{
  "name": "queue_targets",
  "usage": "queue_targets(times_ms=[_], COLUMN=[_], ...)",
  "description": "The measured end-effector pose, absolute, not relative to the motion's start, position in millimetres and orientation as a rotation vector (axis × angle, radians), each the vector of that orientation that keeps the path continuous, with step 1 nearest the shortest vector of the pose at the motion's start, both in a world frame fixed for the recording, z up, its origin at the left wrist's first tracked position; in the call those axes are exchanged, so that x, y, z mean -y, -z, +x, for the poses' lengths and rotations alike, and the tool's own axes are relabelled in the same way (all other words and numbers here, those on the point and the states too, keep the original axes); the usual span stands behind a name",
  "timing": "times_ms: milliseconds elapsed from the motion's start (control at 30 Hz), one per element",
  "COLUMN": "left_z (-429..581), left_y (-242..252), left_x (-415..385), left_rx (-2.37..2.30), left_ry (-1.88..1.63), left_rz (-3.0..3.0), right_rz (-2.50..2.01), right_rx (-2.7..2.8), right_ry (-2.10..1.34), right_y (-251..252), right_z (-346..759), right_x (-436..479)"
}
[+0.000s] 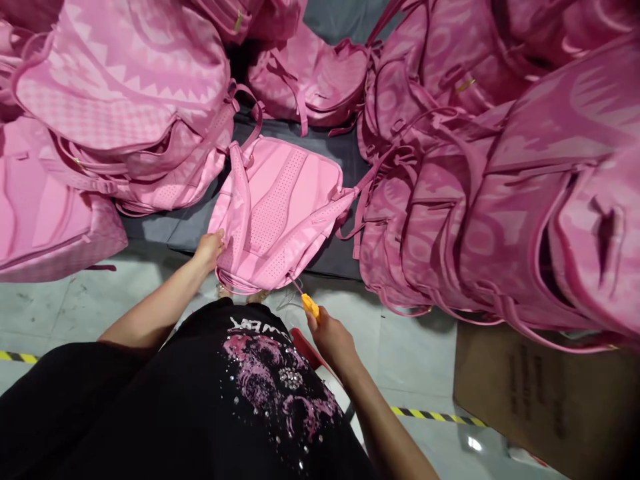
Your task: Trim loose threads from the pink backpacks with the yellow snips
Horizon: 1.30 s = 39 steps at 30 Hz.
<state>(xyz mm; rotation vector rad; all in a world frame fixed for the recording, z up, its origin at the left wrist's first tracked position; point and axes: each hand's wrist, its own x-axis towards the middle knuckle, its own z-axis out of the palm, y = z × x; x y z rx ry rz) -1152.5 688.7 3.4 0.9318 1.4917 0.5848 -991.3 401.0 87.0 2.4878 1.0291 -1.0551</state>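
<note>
A pink backpack (280,193) lies with its back panel and shoulder straps facing up, at the near edge of a dark grey surface. At its lower left side, my left hand (210,250) grips the edge with closed fingers. My right hand (330,340) is closed around a yellow-handled tool (311,306) with a thin shaft. That shaft points at the backpack's bottom edge, near the lower end of a strap. Whether its tip touches the fabric I cannot tell, and the exact kind of tool is unclear.
Large pink backpacks (150,87) are piled at the left, and a row of others (430,220) leans along the right. Another pink bag (320,80) sits behind. The dark grey surface (330,257) shows underneath. A cardboard box (530,393) stands on the floor at lower right.
</note>
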Motion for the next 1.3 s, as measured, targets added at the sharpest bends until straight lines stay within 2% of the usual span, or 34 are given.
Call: queue_targets(times_ms=[167,400,800,967,1300], left_z=[-1151,-1157,-1115,-1107,-1099], left_y=[-5,-13,1,4,2], left_x=[-711,-701,-716,-720,-722], left_rx=[-1.393,-1.085,-0.78,-0.713,-0.613], left_ry=[-0.502,-0.377,-0.247,-0.25,-0.181], left_rz=[0.437,0.136,0.118,0.185,0.227], right_rz=[2.548,2.664,2.726,2.785,2.91], right_rx=[-0.949,-0.881,-0.869,-0.779,-0.789], right_ry=[0.886,0.792,0.702,0.587,0.603], right_y=[-54,-15,-54,-44,-34], right_z=[-1031,-1043,-1008,-984,-960], right_x=[-412,-408,-418,-436,-453])
